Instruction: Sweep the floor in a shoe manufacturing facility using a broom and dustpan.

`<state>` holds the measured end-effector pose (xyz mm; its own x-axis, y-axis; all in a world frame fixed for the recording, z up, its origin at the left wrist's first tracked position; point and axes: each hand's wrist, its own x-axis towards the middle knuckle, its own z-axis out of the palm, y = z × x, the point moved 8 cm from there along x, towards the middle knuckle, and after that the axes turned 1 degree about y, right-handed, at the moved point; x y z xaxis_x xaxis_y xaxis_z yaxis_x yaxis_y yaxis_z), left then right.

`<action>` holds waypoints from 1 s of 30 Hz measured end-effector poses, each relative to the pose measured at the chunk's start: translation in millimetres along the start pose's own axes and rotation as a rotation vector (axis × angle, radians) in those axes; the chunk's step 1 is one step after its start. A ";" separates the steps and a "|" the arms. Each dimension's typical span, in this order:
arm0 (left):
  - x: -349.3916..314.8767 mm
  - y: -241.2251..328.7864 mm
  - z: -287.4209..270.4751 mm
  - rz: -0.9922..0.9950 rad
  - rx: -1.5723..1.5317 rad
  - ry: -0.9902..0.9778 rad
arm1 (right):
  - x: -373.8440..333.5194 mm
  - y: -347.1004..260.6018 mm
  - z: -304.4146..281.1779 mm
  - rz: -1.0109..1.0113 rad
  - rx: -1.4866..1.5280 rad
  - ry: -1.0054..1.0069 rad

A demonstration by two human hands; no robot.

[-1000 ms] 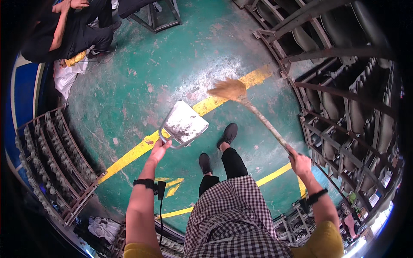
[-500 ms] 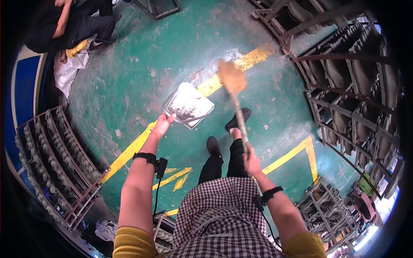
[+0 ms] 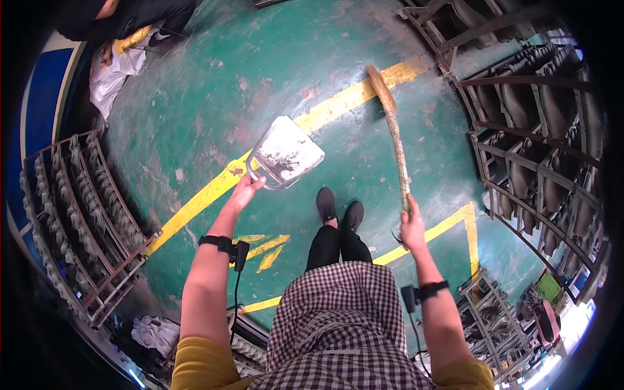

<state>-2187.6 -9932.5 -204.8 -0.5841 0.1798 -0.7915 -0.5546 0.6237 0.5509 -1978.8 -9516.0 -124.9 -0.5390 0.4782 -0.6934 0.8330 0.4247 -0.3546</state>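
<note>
My left hand (image 3: pixel 248 188) is closed around the looped handle of a white dustpan (image 3: pixel 300 144), which has dark dirt scattered in its pan. In my right hand (image 3: pixel 412 227) is the upper end of a broom (image 3: pixel 398 146) with a long, pale, mottled handle. Its tan bristle head (image 3: pixel 381 90) is seen edge-on over the yellow floor line, to the right of the dustpan and apart from it. Whether the bristles touch the floor I cannot tell.
Metal racks with rows of grey pieces stand at the left (image 3: pixel 88 221) and right (image 3: pixel 533 143). A smaller rack (image 3: pixel 487 318) is at the lower right. At the upper left a person in dark clothes (image 3: pixel 136 19) is beside a white sack (image 3: pixel 116 78). Yellow lines cross the green floor.
The broom has swung to the right, away from the dustpan, and its head has turned edge-on. My right hand moved right and slightly up. My feet are closer together.
</note>
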 end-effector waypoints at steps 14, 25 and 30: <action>-43.8 -71.6 14.7 -0.020 -0.030 0.031 | -143.8 71.0 32.3 -0.011 -0.226 -0.313; -87.3 -120.6 44.1 0.035 0.124 -0.028 | -112.3 173.4 137.7 -0.040 0.121 0.143; -89.5 -143.3 35.1 0.036 0.056 -0.043 | -208.8 136.1 178.7 0.189 0.170 -0.375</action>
<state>-2035.1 -10011.2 -222.2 -0.5765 0.2350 -0.7826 -0.4989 0.6573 0.5648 -1730.5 -9695.4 -140.4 -0.3194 0.2106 -0.9239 0.9379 0.2098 -0.2764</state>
